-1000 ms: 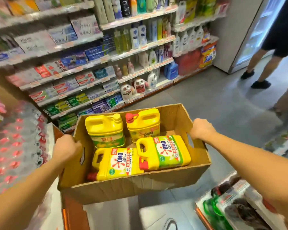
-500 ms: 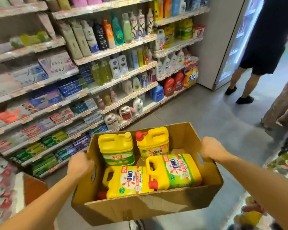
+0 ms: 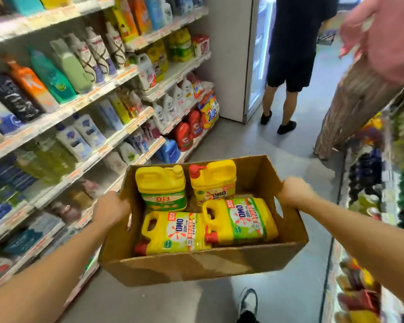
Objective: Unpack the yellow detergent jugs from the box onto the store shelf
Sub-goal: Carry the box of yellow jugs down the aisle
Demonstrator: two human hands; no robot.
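A: Cardboard box, open top, carried above the grey aisle floor. Left hand clenched on the left wall, right hand clenched on the right wall, near its cut-out handle.

B: Jug count?

A: Four yellow detergent jugs, all inside the box. Far row, two upright: one with a yellow cap at left, one with a red cap at right. Near row, two lying on their sides: left one, right one, both labelled OMO, red caps pointing left.

B: Surroundings?

A: Store shelves along the left, stocked with bottles and packets. A glass-door cooler stands at the far end. Two other people stand ahead: one in dark shorts, one at far right, blurred. One shoe visible below the box.
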